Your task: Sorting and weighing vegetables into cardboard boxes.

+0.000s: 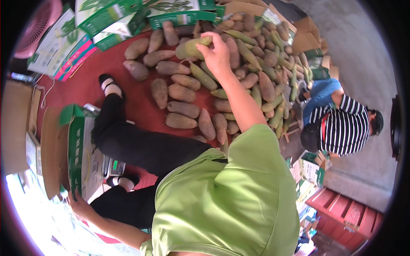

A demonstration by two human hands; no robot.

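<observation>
My right hand [217, 53] reaches far forward and is closed on a large greenish-brown oblong tuber [192, 48] at the back of a heap of brown and green tubers [239, 81]. The heap lies on a red mat [89, 85]. My left hand [79, 207] is down at the lower left, gripping the bottom edge of an open green-and-white carton [77, 149] that stands beside my legs. My black trousers and green shirt hide the ground between the carton and the heap.
Green-and-white cartons [115, 17] are stacked along the back, with a pink fan [36, 25] at the far left. A weighing scale [113, 167] shows under my leg. A person in a striped shirt [344, 130] crouches at the right. Red crates [346, 213] stand at lower right.
</observation>
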